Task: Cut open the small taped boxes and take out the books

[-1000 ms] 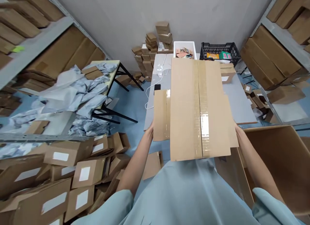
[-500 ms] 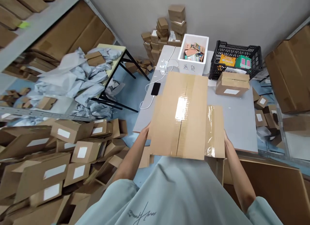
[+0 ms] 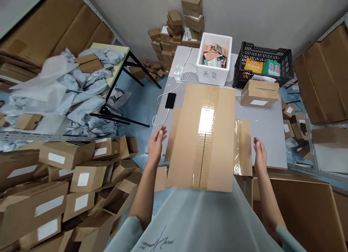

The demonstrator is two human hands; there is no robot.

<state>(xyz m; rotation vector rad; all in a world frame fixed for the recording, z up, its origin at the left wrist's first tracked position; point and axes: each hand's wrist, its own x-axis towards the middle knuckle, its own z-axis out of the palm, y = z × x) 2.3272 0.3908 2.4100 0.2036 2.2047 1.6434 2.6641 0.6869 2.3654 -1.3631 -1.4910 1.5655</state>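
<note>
Both hands open, fingers loosely extended, grip empty: L hand [image 3: 157,146] just beside the left edge of the ctr. stack, R hand [image 3: 260,155] just beside its right edge, neither seen to touch. Top carton [image 3: 214,143], large, flat & brown, lies in ctr. of frame over the near part of the gray tabletop [image 3: 268,127], w/ clear tape along its middle seam & a bright glare spot on the tape. Under it, lower cardboard [image 3: 246,147] shows at R, also taped, & a strip of board shows at L. Upper L of stack: black phone [image 3: 170,100] w/ white cable [image 3: 168,113], near a white power block [image 3: 178,73]. Upper ctr.: white bin [image 3: 212,77], handwritten chars. on its front, holding small printed packets [image 3: 213,56]. Upper R: black crate [image 3: 239,65] w/ orange pack [image 3: 253,66] & green pack [image 3: 271,68]; small carton [image 3: 259,93], white label on its side, sits just in front. Lower R: large open box [image 3: 301,205]. Lower L: heap of brown boxes [image 3: 81,177], many w/ white labels. Upper L: side table [image 3: 117,72] bearing gray bagged parcels [image 3: 88,91].
</note>
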